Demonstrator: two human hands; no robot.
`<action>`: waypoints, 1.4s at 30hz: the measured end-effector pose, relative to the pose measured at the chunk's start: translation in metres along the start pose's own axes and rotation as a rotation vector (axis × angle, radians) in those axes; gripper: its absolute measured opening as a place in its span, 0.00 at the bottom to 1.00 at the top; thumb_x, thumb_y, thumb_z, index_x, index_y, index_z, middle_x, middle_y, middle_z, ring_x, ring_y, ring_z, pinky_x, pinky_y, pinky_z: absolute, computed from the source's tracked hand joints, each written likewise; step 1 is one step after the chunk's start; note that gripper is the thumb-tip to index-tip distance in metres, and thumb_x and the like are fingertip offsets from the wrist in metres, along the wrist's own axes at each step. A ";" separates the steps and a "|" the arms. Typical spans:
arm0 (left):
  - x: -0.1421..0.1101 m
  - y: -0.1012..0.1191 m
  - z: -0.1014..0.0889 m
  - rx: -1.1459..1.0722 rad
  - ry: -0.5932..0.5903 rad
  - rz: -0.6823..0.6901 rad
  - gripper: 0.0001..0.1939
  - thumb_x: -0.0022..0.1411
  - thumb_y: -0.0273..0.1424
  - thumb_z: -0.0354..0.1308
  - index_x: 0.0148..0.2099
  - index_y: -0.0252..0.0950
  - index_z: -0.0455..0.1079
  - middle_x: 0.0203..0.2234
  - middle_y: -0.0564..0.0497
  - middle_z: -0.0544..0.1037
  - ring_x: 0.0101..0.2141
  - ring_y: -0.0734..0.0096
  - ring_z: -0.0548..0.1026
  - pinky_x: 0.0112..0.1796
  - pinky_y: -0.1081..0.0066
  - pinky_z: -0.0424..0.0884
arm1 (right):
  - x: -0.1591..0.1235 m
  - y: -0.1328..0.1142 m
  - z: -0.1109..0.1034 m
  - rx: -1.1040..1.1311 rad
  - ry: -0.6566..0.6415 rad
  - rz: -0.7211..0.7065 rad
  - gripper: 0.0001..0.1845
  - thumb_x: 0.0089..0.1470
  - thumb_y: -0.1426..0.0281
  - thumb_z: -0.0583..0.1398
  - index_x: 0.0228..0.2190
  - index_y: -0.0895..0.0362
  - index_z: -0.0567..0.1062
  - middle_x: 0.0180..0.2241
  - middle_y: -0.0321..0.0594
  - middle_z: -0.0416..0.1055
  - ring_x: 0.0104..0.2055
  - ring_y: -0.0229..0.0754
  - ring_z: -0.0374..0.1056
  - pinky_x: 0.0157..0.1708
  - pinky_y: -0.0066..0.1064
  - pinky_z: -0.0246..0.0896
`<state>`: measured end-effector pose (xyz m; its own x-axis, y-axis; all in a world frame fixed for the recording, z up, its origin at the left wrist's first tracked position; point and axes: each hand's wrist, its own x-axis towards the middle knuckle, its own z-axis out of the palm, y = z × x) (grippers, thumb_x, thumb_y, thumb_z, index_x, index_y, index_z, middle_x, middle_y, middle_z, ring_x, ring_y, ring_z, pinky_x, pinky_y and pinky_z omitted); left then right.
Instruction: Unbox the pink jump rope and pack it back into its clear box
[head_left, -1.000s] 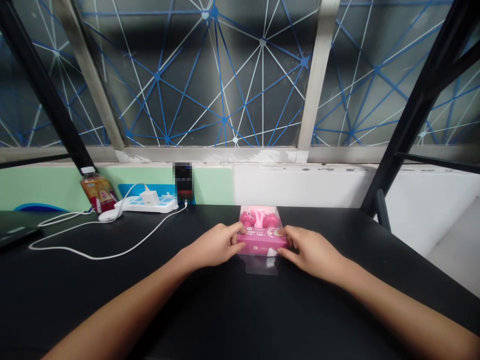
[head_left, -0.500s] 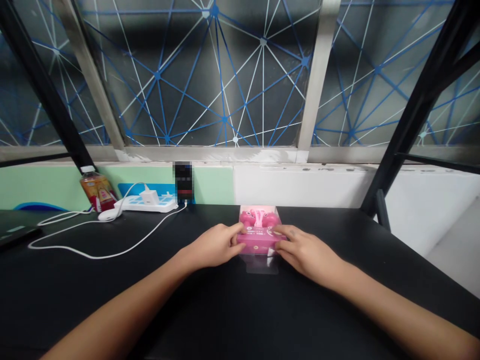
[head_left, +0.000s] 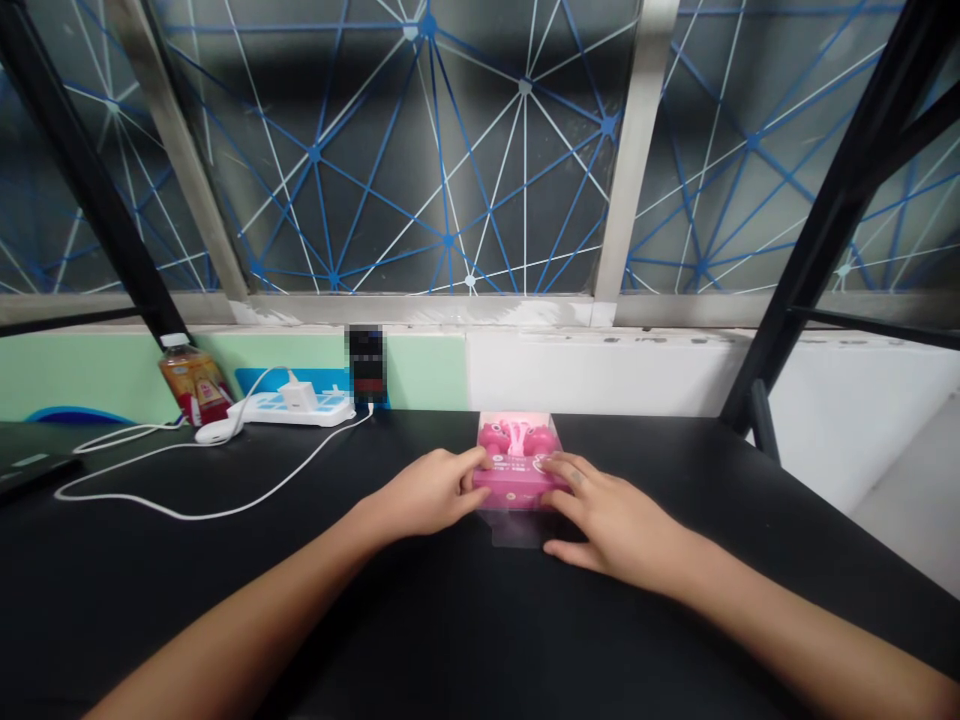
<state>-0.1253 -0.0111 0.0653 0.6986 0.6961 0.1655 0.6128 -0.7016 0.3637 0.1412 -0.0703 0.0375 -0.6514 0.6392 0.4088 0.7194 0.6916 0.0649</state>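
A pink box (head_left: 504, 484) lies on the black desk, with two rounded pink items under its clear window; what they are I cannot make out. A transparent flap (head_left: 514, 531) sticks out from its near end toward me. My left hand (head_left: 429, 492) grips the box's left edge, its thumb and fingers closed against the side. On the right side, the fingers of my right hand (head_left: 622, 520) rest against the box's top and near corner. My right thumb is spread away from the box, beside the flap's right edge.
At the back left stand a drink bottle (head_left: 193, 380) and a white power strip (head_left: 259, 408) with a plugged-in charger (head_left: 298, 396). A white cable (head_left: 187, 517) loops across the desk. A phone-like device (head_left: 366, 365) leans on the wall. Black frame posts (head_left: 795, 260) rise at both sides.
My right thumb has spread away from the fingers, toward me, and the right fingers have shifted slightly left over the box. My left hand and the box stay in nearly the same place.
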 end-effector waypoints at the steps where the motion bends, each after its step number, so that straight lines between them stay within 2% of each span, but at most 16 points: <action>1: -0.001 0.001 -0.001 0.004 -0.003 0.005 0.10 0.65 0.34 0.53 0.48 0.39 0.67 0.25 0.55 0.75 0.26 0.69 0.73 0.27 0.74 0.61 | 0.001 0.000 -0.001 -0.001 0.012 0.002 0.14 0.57 0.63 0.62 0.42 0.58 0.75 0.55 0.56 0.66 0.59 0.60 0.61 0.49 0.50 0.67; 4: -0.003 0.004 -0.006 0.005 -0.022 0.024 0.10 0.65 0.34 0.54 0.47 0.39 0.67 0.24 0.55 0.75 0.25 0.70 0.73 0.27 0.74 0.61 | 0.005 0.000 -0.005 0.064 0.055 0.057 0.07 0.61 0.71 0.55 0.37 0.57 0.73 0.43 0.50 0.73 0.48 0.52 0.68 0.43 0.44 0.70; 7: -0.004 0.007 -0.008 0.006 -0.045 0.039 0.10 0.64 0.35 0.55 0.46 0.39 0.66 0.24 0.56 0.76 0.25 0.70 0.74 0.27 0.74 0.60 | 0.007 0.002 -0.007 0.184 0.096 0.123 0.06 0.60 0.73 0.54 0.38 0.56 0.70 0.37 0.45 0.72 0.41 0.48 0.69 0.38 0.40 0.70; 11: -0.003 0.008 -0.006 0.083 0.000 0.009 0.11 0.63 0.38 0.57 0.45 0.40 0.67 0.24 0.55 0.77 0.25 0.68 0.74 0.27 0.74 0.60 | 0.006 0.004 -0.006 0.267 0.148 0.095 0.10 0.60 0.74 0.56 0.43 0.55 0.71 0.40 0.45 0.72 0.45 0.48 0.67 0.44 0.41 0.68; 14: -0.002 0.008 -0.002 0.149 0.045 -0.013 0.10 0.64 0.40 0.57 0.44 0.40 0.68 0.24 0.55 0.76 0.25 0.68 0.74 0.27 0.73 0.59 | 0.006 0.008 -0.005 0.307 0.144 0.067 0.09 0.62 0.74 0.55 0.42 0.54 0.73 0.40 0.44 0.74 0.45 0.47 0.68 0.45 0.42 0.67; 21: -0.002 0.006 0.000 0.175 0.046 -0.002 0.10 0.65 0.40 0.56 0.44 0.40 0.70 0.24 0.55 0.75 0.25 0.69 0.73 0.27 0.73 0.60 | 0.007 0.012 -0.005 0.351 0.135 0.060 0.09 0.62 0.73 0.56 0.42 0.53 0.74 0.41 0.42 0.75 0.47 0.47 0.68 0.46 0.43 0.67; 24: -0.003 0.006 -0.001 0.262 0.084 0.052 0.11 0.66 0.41 0.56 0.43 0.40 0.72 0.28 0.52 0.75 0.31 0.67 0.74 0.31 0.71 0.64 | 0.007 0.009 -0.005 0.328 0.138 0.051 0.09 0.62 0.73 0.56 0.43 0.53 0.74 0.42 0.43 0.75 0.47 0.47 0.68 0.46 0.43 0.67; 26: -0.004 0.007 -0.002 0.298 0.137 0.091 0.11 0.65 0.41 0.57 0.44 0.40 0.72 0.34 0.49 0.75 0.37 0.63 0.73 0.35 0.69 0.67 | 0.006 0.008 -0.005 0.292 0.139 0.048 0.10 0.62 0.73 0.55 0.44 0.53 0.73 0.42 0.43 0.74 0.47 0.48 0.67 0.46 0.43 0.68; 29: -0.004 0.009 -0.003 0.247 0.171 0.153 0.10 0.65 0.38 0.57 0.44 0.40 0.72 0.46 0.47 0.73 0.48 0.60 0.71 0.45 0.65 0.69 | 0.005 0.007 -0.006 0.228 0.134 0.052 0.12 0.63 0.72 0.54 0.46 0.54 0.73 0.45 0.44 0.73 0.48 0.48 0.66 0.45 0.43 0.69; 31: -0.004 0.011 -0.005 0.184 0.151 0.184 0.09 0.65 0.35 0.56 0.45 0.39 0.71 0.49 0.47 0.73 0.51 0.60 0.69 0.51 0.63 0.67 | 0.004 0.007 -0.007 0.200 0.122 0.047 0.13 0.63 0.73 0.53 0.47 0.53 0.73 0.46 0.44 0.72 0.49 0.48 0.66 0.44 0.42 0.70; 36: -0.006 0.010 -0.010 0.106 0.110 0.173 0.12 0.63 0.30 0.56 0.50 0.40 0.69 0.49 0.47 0.75 0.51 0.60 0.71 0.53 0.62 0.67 | 0.005 0.005 -0.010 0.183 0.106 0.021 0.13 0.62 0.75 0.53 0.44 0.52 0.74 0.45 0.44 0.72 0.48 0.48 0.66 0.40 0.40 0.71; 42: -0.007 0.007 -0.007 0.092 0.134 0.177 0.08 0.64 0.30 0.54 0.45 0.39 0.70 0.47 0.48 0.76 0.50 0.62 0.71 0.52 0.63 0.67 | 0.006 -0.001 -0.015 0.180 0.051 0.037 0.11 0.63 0.68 0.55 0.46 0.52 0.74 0.46 0.44 0.71 0.50 0.50 0.65 0.44 0.43 0.70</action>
<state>-0.1280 -0.0197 0.0736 0.7470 0.5705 0.3414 0.5201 -0.8213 0.2344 0.1405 -0.0723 0.0536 -0.6091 0.6502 0.4542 0.6844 0.7203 -0.1133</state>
